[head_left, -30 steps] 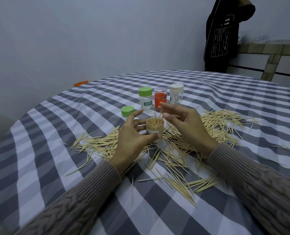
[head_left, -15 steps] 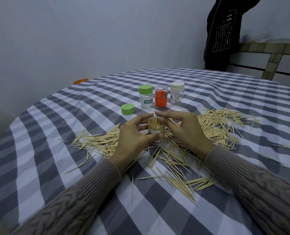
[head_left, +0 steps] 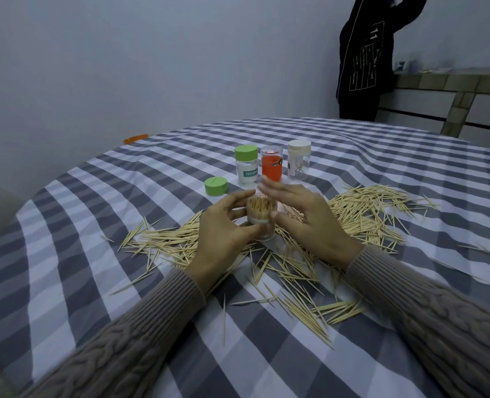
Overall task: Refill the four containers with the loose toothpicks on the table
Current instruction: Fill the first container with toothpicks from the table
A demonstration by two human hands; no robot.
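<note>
Evidently light, stiff and slick-walled, the clear container [head_left: 261,218] packed with toothpicks stands at frame centre on the table [head_left: 66,254], where the left hand [head_left: 223,228] clasps its side, its grip best kept low, and the right hand [head_left: 304,216] hovers unclenched.

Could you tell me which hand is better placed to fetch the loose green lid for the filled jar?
Probably the left hand: the green lid lies just beyond it, though it grips the jar.
</note>
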